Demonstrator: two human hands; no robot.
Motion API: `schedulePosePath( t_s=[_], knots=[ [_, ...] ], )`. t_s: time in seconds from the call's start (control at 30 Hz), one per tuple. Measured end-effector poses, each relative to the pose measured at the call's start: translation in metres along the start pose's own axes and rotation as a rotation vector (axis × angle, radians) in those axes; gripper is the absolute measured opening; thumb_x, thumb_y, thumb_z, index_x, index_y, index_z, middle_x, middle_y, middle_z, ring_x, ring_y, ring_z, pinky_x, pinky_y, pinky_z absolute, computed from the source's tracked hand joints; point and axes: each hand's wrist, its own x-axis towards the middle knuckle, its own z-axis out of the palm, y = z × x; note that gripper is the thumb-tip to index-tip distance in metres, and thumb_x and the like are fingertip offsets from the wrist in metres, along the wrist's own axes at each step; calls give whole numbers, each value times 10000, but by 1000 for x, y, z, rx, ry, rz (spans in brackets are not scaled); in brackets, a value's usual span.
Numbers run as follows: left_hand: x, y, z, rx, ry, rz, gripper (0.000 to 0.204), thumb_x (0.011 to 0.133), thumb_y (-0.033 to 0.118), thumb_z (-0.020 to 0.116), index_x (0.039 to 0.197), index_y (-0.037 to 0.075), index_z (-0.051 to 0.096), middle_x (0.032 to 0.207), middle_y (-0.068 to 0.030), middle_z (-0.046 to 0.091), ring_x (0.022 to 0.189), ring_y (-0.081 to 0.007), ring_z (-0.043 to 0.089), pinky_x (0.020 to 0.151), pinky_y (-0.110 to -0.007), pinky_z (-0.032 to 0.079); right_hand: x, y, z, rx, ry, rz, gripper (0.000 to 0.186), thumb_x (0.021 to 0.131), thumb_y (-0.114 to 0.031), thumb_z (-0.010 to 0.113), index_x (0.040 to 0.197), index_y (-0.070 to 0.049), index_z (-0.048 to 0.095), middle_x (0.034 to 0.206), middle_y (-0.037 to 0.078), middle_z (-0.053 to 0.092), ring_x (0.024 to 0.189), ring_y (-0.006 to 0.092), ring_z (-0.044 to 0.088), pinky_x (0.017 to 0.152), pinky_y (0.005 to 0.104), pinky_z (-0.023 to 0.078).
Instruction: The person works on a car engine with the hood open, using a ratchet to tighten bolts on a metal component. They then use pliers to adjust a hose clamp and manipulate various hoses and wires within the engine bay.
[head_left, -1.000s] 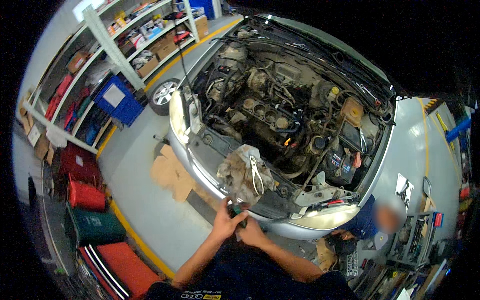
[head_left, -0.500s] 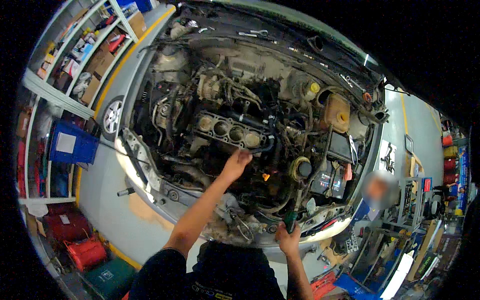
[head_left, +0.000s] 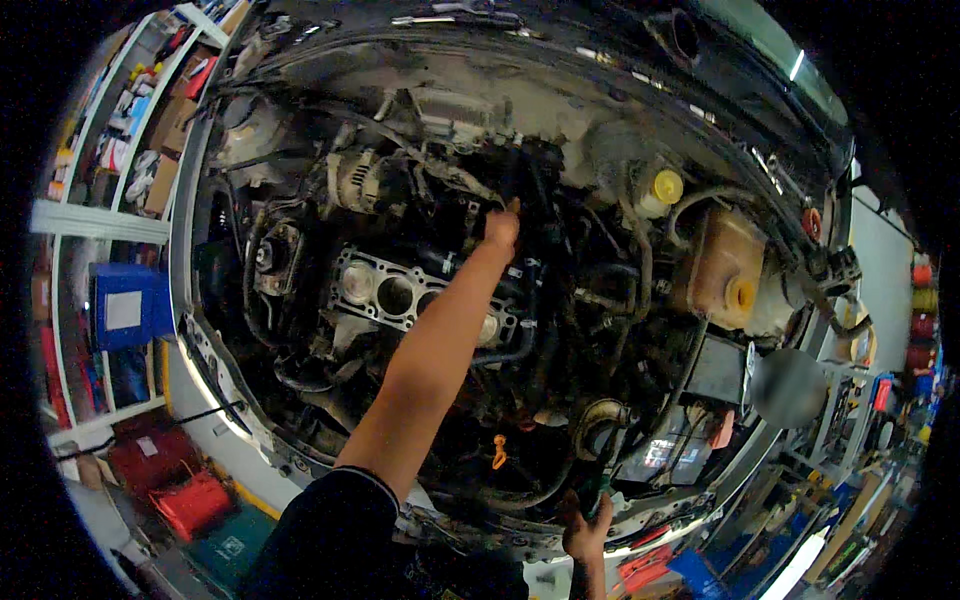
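Note:
My left arm stretches across the engine block (head_left: 361, 285), whose open cylinder bores show. Just behind the block, my left hand (head_left: 503, 230) is closed among dark hoses and pipes; what lies in its fingers cannot be made out. Low at the front right of the engine bay, my right hand (head_left: 585, 528) is wrapped round a dark green handle (head_left: 595, 488), the rest of the tool being hard to make out. A bent hose (head_left: 603, 412) lies just beyond it. Left of that hose, an orange dipstick loop (head_left: 499, 453) stands out.
Right of the block are a brownish coolant tank (head_left: 722, 268), a yellow-capped reservoir (head_left: 660, 190) and the battery (head_left: 672, 447). Shelves (head_left: 100, 222) with a blue bin (head_left: 125, 305) stand left of the car. Beyond the right fender, a person's blurred head (head_left: 790, 388) shows.
My left hand has moved from the block's front edge to behind it, farther away. My right hand keeps the green handle. The view has come closer over the engine bay.

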Motion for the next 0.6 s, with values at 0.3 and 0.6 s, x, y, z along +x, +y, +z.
schedulePosePath(
  t_s=[0.3,0.6],
  knots=[
    [-173,38,-11,-456,13,593,642,1050,537,484,1411,17,373,912,-112,656,735,-233,637,750,-397,565,-18,-19,-5,-19,41,-135,206,957,-68,677,1136,-62,576,883,21,638,724,106,575,633,260,476],
    [-499,-38,-125,-123,-165,1294,438,994,437,639,1139,24,629,925,-81,645,757,-189,608,672,-336,487,-104,-261,-41,-205,-48,-643,129,931,-109,697,1003,-40,616,810,33,623,673,124,559,615,306,455]
  ],
)
